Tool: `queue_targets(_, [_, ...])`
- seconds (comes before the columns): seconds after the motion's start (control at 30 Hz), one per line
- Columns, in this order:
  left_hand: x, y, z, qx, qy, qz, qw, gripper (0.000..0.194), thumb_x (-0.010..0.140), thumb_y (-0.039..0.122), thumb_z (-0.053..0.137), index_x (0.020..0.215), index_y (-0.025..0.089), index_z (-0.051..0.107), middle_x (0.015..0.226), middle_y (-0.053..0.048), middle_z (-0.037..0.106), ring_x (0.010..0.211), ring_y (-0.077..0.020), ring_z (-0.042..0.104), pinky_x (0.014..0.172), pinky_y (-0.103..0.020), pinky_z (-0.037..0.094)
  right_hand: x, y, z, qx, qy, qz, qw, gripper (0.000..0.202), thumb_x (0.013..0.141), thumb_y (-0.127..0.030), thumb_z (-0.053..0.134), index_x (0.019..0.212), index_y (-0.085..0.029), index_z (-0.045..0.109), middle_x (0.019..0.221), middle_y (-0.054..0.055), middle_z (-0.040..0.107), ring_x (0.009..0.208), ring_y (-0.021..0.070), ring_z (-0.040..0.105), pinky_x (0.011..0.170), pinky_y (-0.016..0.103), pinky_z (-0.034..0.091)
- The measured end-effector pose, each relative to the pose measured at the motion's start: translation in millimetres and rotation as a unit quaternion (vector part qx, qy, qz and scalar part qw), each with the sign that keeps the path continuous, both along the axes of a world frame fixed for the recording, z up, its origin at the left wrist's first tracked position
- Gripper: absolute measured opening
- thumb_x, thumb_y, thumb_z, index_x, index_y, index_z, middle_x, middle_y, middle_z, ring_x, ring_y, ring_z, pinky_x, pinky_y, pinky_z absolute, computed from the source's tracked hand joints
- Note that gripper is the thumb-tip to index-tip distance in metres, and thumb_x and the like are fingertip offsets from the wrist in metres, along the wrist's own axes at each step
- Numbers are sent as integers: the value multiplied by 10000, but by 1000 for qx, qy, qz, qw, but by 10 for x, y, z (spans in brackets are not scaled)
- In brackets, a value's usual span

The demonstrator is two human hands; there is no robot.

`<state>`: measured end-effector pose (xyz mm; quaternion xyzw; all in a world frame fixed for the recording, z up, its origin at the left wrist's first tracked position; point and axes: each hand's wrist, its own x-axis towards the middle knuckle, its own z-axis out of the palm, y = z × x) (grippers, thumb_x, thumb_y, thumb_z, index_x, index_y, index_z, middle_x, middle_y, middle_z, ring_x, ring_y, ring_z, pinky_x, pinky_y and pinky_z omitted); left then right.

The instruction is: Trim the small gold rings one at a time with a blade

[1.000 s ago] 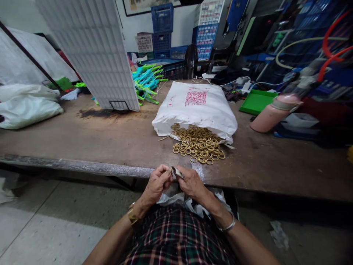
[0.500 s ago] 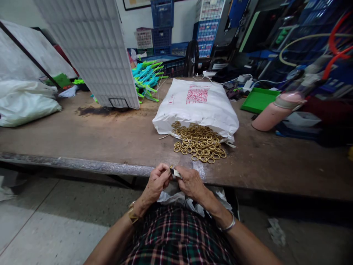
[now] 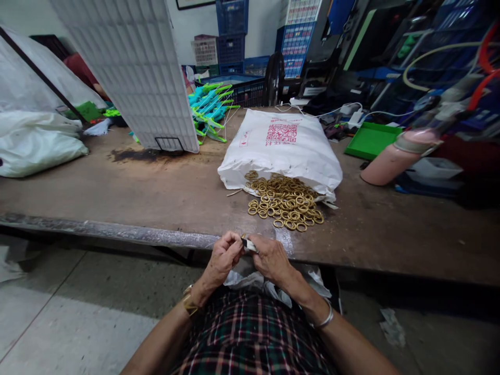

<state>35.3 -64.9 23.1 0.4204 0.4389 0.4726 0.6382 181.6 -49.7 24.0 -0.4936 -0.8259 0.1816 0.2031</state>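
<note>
Just off the table's front edge, my left hand [image 3: 223, 260] pinches a small golden ring [image 3: 242, 236], of which only a bit shows between the fingertips. My right hand [image 3: 272, 259] is closed round a small white and black piece [image 3: 250, 245] whose dark end touches the ring area by my left fingertips. What exactly this piece is stays unclear. Beyond the hands, a heap of golden rings [image 3: 289, 203] spills from the open mouth of a white bag [image 3: 283, 148] with red print onto the brown table [image 3: 117, 200].
A tall pale ribbed panel [image 3: 136, 73] stands at the back left, beside turquoise and green plastic pieces [image 3: 211, 112]. To the right are a green tray [image 3: 373, 140] and a leaning pink bottle [image 3: 394, 159]. A white sack [image 3: 37, 143] lies far left.
The view has shifted slightly, so the bag, tray and bottle appear a little further right. Both hands keep nearly the same place and grip.
</note>
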Motion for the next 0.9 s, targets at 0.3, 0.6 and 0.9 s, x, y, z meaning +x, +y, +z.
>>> queue_targets(0.3, [-12, -20, 31, 19, 42, 2, 999, 336, 744, 468, 555, 689, 164, 423, 533, 62, 419, 396, -24, 284, 390, -176, 193, 2, 2, 28, -4, -13, 3, 1000, 243, 702, -98, 374, 846, -180, 551, 727, 40, 628, 638, 148, 523, 562, 249, 285])
queue_targets(0.6, [-53, -65, 43, 41, 68, 5, 997, 324, 762, 464, 531, 681, 167, 428, 532, 59, 413, 406, -32, 293, 399, -184, 212, -45, -19, 27, -36, -9, 7, 999, 205, 734, -116, 382, 849, -177, 541, 712, 42, 631, 620, 136, 524, 556, 236, 279])
queue_targets(0.9, [70, -140, 211, -22, -90, -57, 994, 312, 755, 448, 546, 672, 169, 434, 515, 57, 418, 371, -29, 278, 372, -184, 199, 11, 261, -140, 3, -52, -73, 996, 255, 758, -138, 389, 925, -184, 576, 691, 38, 641, 607, 149, 555, 542, 237, 312])
